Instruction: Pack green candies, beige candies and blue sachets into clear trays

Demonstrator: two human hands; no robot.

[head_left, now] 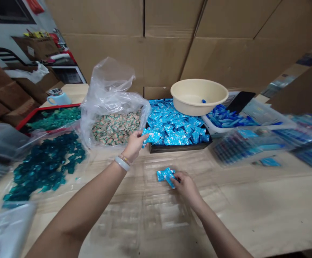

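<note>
My left hand (133, 146), a pale bangle on its wrist, pinches a small blue printed packet (153, 136) at the front left edge of a dark box (177, 148). That box is heaped with more packets of the same kind. Nearer to me, my right hand (186, 187) has its fingers closed on one of two overlapping blue packets (166, 175). These lie over clear plastic trays (161, 215), whose outlines are blurred and hard to make out against the wooden table.
A cream basin (198, 89) rests above the box, beside a white basket (275, 123) of blue pieces. Leftward are a plastic bag (102, 93) of small patterned packets, teal pieces (45, 165) and a red-rimmed tray (24, 123). Blurred filled containers (247, 145) stand right. Cardboard (166, 53) walls the back.
</note>
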